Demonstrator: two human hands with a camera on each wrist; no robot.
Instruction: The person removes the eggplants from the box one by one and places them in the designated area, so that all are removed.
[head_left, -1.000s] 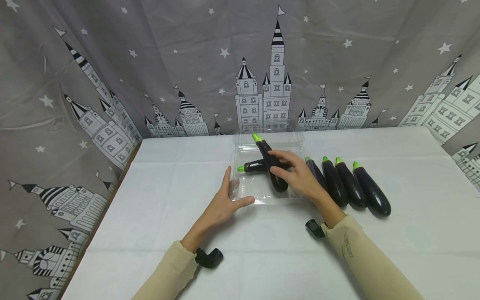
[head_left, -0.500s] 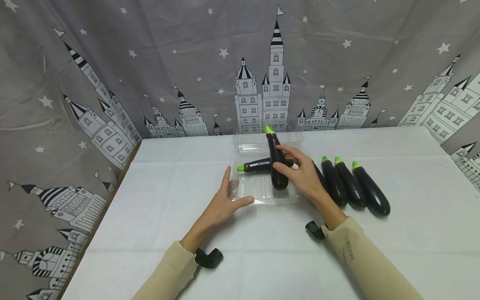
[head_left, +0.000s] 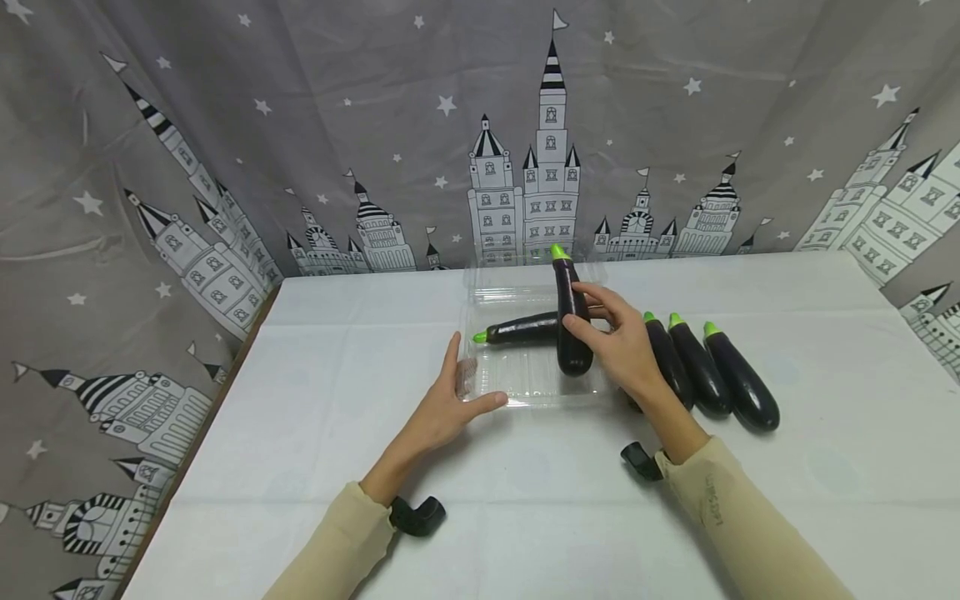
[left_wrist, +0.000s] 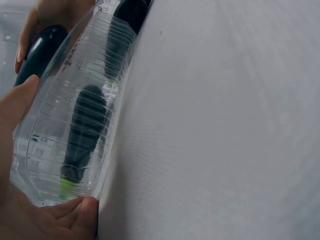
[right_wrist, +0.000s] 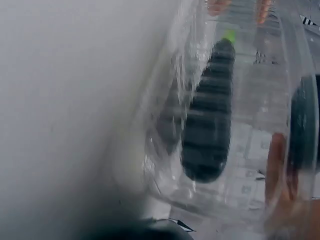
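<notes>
A dark purple eggplant [head_left: 573, 333] with a bright green stem end is held in my right hand [head_left: 618, 346], thumb on its near side, above the clear plastic container [head_left: 525, 385]. A second eggplant [head_left: 521, 329] lies crosswise in the container, its stem end to the left. The raised one overlaps its right part in the head view. My left hand [head_left: 446, 412] rests at the container's front left corner, thumb and index finger spread wide. In the left wrist view its fingertips [left_wrist: 87, 217] touch the ribbed wall. The right wrist view shows an eggplant [right_wrist: 207, 115] through the plastic.
Several more eggplants lie in a row right of the container, including the rightmost eggplant [head_left: 742, 379]; my right forearm partly hides the nearest. The container's clear lid [head_left: 495, 277] stands folded back at the table's rear edge, before a grey castle-print curtain [head_left: 337, 100].
My right hand has carried the eggplant rightward over the container, and its stem end has swung from pointing back left to almost straight back. The left hand has stayed in place.
</notes>
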